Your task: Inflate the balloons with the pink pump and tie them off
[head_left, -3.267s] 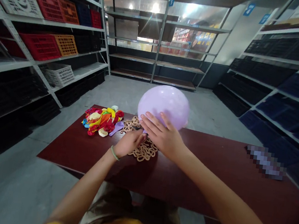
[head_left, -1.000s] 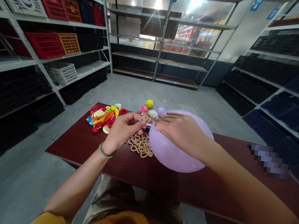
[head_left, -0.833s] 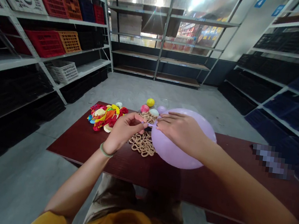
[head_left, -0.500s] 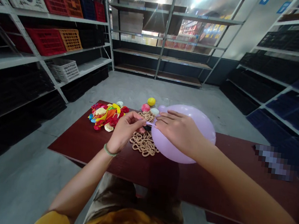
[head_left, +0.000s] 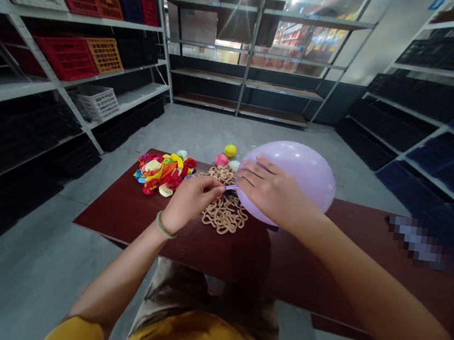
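Observation:
An inflated lilac balloon (head_left: 301, 171) hovers over the dark red table (head_left: 323, 264). My right hand (head_left: 268, 189) lies against its near left side, fingers curled round it by the neck. My left hand (head_left: 190, 201) pinches the stretched neck of the balloon between thumb and fingertips. Under both hands lies a heap of tan heart-shaped clips (head_left: 224, 214).
A pile of flat coloured balloons (head_left: 162, 173) lies at the table's far left. Small inflated balloons, yellow (head_left: 230, 150) and pink (head_left: 221, 160), sit behind the clips. Shelving with red, orange and white crates (head_left: 69, 57) lines the left; dark shelves stand right.
The balloon went from upright behind my hands to lying on its side at the right, then rose a little. My left hand took hold of the neck and pulls it leftward.

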Motion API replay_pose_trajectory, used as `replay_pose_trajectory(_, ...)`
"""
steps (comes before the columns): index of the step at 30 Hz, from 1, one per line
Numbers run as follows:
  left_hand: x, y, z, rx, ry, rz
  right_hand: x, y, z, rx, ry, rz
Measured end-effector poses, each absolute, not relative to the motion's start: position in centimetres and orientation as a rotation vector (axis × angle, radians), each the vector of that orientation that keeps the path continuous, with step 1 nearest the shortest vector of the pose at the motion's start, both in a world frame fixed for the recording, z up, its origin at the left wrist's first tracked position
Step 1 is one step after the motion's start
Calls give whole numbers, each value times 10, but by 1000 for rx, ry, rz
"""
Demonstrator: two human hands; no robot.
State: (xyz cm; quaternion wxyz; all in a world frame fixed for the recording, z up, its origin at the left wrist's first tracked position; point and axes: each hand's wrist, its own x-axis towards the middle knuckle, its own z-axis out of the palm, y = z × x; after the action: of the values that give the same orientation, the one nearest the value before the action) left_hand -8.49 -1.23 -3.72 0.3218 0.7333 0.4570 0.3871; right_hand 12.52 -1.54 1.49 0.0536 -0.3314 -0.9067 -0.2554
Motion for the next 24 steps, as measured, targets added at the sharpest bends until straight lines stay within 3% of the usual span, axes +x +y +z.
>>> replay_pose_trajectory(9,-91,17,-48,1616,1162,1236,116,-13,-14,-791,-2515,-783)
replay_pose_trajectory(14,-109,27,-64,1423,1136,1315,108,-7,-95,-1041,-2666,-243)
replay_pose_trajectory(18,-117,23,-66,1365,1155,1329,102,12,-146,-1013,-2722,-79)
replay_pose_trajectory(24,-117,19,-71,1318,1166,1332,107,14,-154,-1022,-2637,70)
